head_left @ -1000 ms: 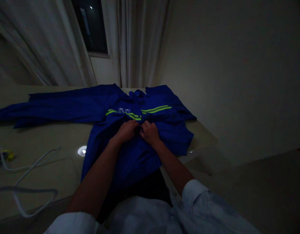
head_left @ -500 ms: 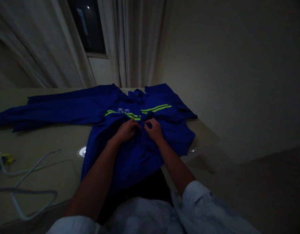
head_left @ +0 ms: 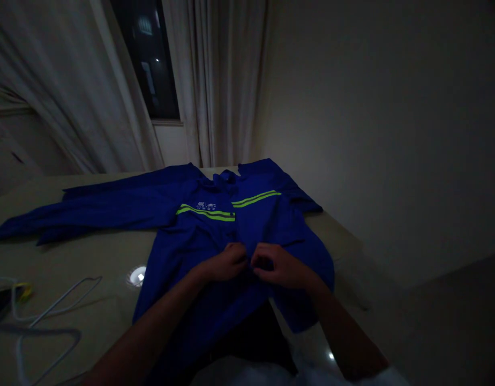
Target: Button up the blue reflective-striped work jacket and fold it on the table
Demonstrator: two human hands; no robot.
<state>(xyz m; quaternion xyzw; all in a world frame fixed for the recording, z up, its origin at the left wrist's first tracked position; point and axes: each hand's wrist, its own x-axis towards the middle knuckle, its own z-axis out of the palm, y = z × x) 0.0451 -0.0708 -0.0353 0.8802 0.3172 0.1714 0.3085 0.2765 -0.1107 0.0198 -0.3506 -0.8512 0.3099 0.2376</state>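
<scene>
- Two hands at the front opening of a blue work jacket (head_left: 267, 225): left hand (head_left: 226, 262), right hand (head_left: 282, 266), just apart
- Fingers (head_left: 259, 256) curled narrow, pinching the jacket's front edges
- Jacket spread on a beige table (head_left: 70, 262), one sleeve stretched leftward
- White cable (head_left: 66, 303) left of the jacket

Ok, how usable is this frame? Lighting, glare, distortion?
Head view: dim and underexposed, yet the blue work jacket stays readable; left hand and right hand are dark; small glare spot on the tabletop; wide-angle lean in the curtains.
</scene>
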